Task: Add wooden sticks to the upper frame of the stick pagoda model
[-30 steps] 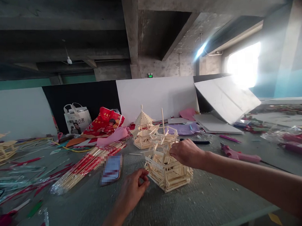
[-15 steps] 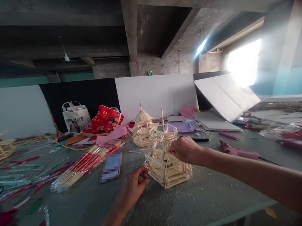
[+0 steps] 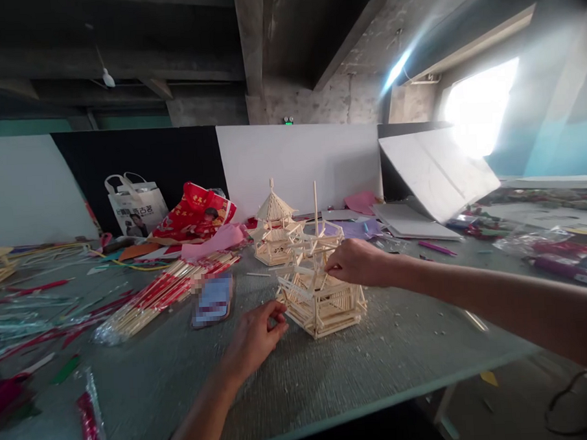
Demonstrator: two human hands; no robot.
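Note:
A pavilion model [image 3: 321,309] built of thin wooden sticks stands on the table before me, its railed base many-sided and one tall stick [image 3: 315,206] rising from its upper frame. My right hand [image 3: 356,262] reaches in from the right, fingertips pinched at the model's middle level; what lies between them is hidden. At the lower left side of the model is my left hand [image 3: 257,338], its fingers loosely curled with a gap to the thumb, and nothing visible in it. Behind stands another stick pavilion [image 3: 274,214] with a pointed roof.
Left of the models lie a phone [image 3: 212,300] and bundled sticks in plastic [image 3: 155,294]. A red bag [image 3: 196,214] and a white tote [image 3: 137,207] stand farther back. White boards [image 3: 415,221] lie at the back right; the table edge [image 3: 379,404] runs close in front.
The whole view has shifted, so the table sits higher in the picture. My right hand stays pinched at the model and my left hand remains beside its base.

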